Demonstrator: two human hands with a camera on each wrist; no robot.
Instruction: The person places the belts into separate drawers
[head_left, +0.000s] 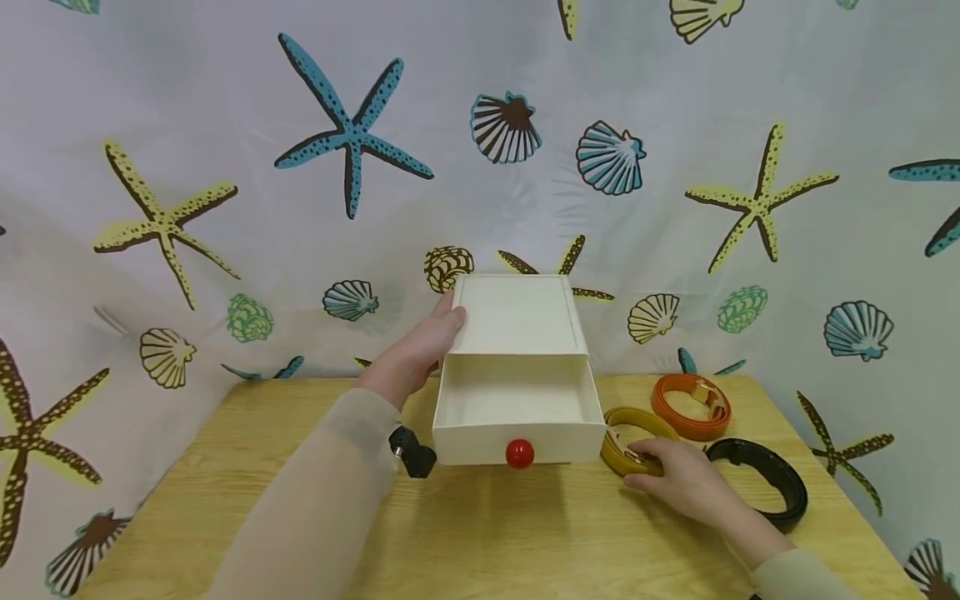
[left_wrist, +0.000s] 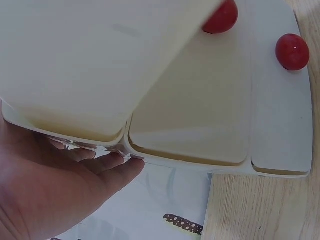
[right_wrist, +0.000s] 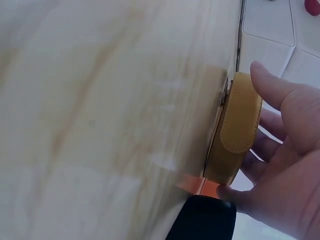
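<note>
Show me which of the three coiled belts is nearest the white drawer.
The yellow belt, touched by the right hand. It lies beside the drawer, while the orange belt and black belt lie farther away.

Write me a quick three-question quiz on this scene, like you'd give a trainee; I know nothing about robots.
1. Which hand touches the yellow belt: A left, B right, C both?
2. True or false: the white box has an open drawer with a red knob.
3. How many coiled belts lie on the table?

Key: 1. B, the right hand. 2. True. 3. Three: the yellow belt, the orange belt and the black belt.
</note>
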